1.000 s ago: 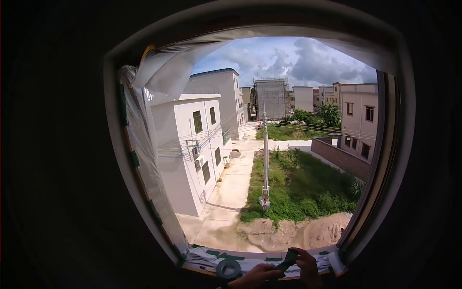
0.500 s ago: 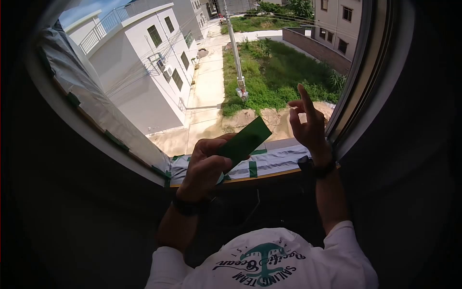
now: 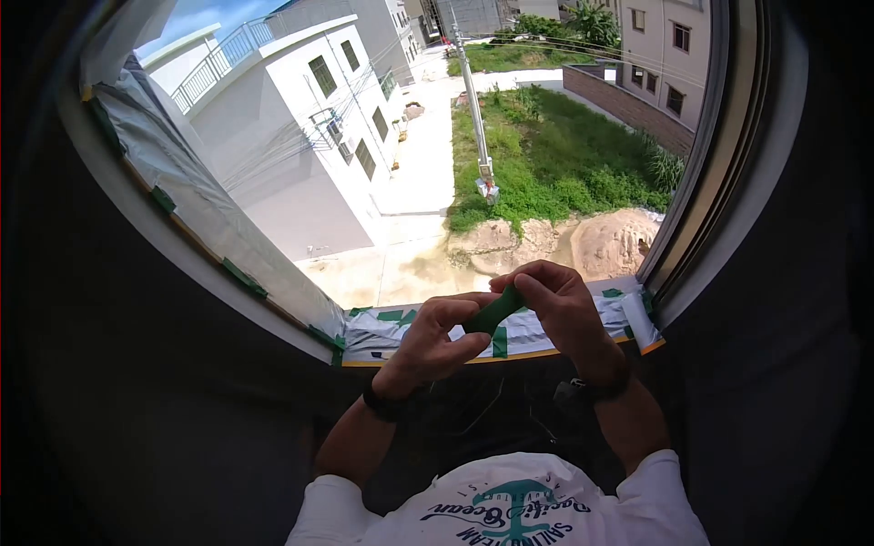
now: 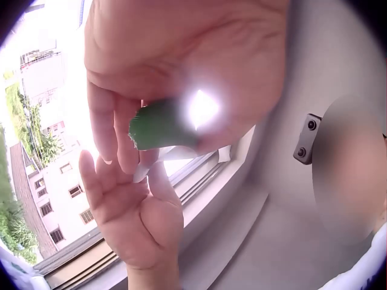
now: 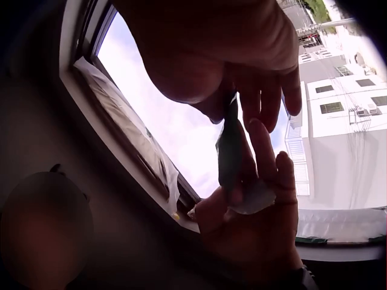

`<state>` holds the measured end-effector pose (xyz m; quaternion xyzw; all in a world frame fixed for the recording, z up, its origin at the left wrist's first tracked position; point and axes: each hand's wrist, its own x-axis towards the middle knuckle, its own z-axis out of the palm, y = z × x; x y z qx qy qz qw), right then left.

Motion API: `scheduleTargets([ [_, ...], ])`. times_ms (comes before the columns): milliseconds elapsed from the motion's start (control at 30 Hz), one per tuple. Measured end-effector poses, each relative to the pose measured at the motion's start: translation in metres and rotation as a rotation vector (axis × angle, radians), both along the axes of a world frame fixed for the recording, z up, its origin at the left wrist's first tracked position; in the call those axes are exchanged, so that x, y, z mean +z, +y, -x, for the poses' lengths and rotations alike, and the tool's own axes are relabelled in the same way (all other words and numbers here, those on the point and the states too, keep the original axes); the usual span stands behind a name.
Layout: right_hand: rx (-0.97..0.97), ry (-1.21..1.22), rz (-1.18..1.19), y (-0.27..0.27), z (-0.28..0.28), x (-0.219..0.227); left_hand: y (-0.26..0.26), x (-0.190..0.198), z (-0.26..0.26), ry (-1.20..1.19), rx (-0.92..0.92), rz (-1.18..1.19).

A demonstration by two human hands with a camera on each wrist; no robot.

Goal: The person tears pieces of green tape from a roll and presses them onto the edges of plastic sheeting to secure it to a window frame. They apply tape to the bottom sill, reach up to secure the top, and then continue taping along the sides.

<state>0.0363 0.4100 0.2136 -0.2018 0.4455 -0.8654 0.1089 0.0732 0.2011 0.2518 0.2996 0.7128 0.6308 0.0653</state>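
Observation:
A short piece of green tape is held between both hands in front of the window sill. My left hand pinches its near end between thumb and fingers. At the far upper end, the thumb and fingers of my right hand grip it. The left wrist view shows the green tape lying against the left palm, partly washed out by a bright spot. A whitish, translucent scrap sits by the left fingers in the right wrist view, beside the tape.
White plastic sheeting covers the sill, fixed with green tape strips. More sheeting runs down the left window side. A loose roll of sheeting stands at the sill's right end. The window opening looks down on a lane and buildings.
The head view has tilted down since a second ago. Half a second ago the right hand was raised apart with a finger extended; it has moved left and now grips the tape's far end.

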Motion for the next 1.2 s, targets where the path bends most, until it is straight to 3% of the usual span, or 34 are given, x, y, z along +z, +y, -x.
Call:
scheduleTargets([
  [67,-0.127,0.116,-0.016,0.0,0.007,0.011,0.001,-0.005,0.0,0.13,0.049,0.008],
  [167,-0.279,0.287,-0.163,0.006,0.007,0.044,-0.003,-0.019,0.007,-0.165,0.081,-0.12],
  [200,-0.336,0.406,-0.264,0.005,0.006,0.052,-0.009,-0.025,0.016,-0.25,0.049,-0.213],
  [267,-0.478,0.806,-0.556,0.002,-0.002,0.08,-0.022,-0.008,0.016,-0.375,0.012,-0.143],
  [300,-0.524,0.871,-0.59,-0.001,-0.005,0.088,-0.03,-0.006,0.018,-0.48,-0.118,-0.286],
  [333,-0.513,0.884,-0.583,0.0,-0.007,0.096,-0.039,-0.008,0.02,-0.589,-0.256,-0.433],
  [367,-0.53,0.76,-0.49,0.002,-0.009,0.103,-0.05,-0.011,0.026,-0.573,-0.255,-0.362],
  [400,-0.547,0.635,-0.401,0.007,-0.01,0.112,-0.063,-0.033,0.041,-0.654,-0.221,-0.419],
  [433,-0.612,0.704,-0.352,0.013,-0.011,0.125,-0.073,-0.028,0.041,-0.619,-0.048,-0.361],
  [467,-0.68,0.774,-0.295,0.02,-0.012,0.14,-0.088,-0.017,0.042,-0.578,0.124,-0.298],
  [533,-0.464,0.649,-0.294,0.031,-0.02,0.163,-0.114,0.048,0.031,-0.128,0.375,-0.189],
  [600,-0.327,0.618,-0.362,0.037,-0.017,0.178,-0.157,0.123,0.027,0.377,0.666,-0.329],
  [667,-0.356,0.605,-0.392,0.03,-0.02,0.191,-0.216,0.201,0.026,0.571,0.901,-0.54],
  [800,-0.334,0.687,-0.38,0.007,-0.028,0.219,-0.299,0.308,0.053,0.453,0.703,-0.684],
  [867,-0.329,0.76,-0.429,-0.007,-0.026,0.229,-0.312,0.342,0.062,0.306,0.351,-0.694],
  [1033,-0.358,0.938,-0.623,-0.044,-0.035,0.258,-0.309,0.385,0.083,0.296,0.276,-0.619],
  [1133,-0.516,0.893,-0.66,-0.061,-0.044,0.271,-0.31,0.391,0.092,0.316,0.23,-0.667],
  [1200,-0.578,0.982,-0.847,-0.071,-0.044,0.282,-0.312,0.39,0.092,0.382,0.327,-0.586],
])
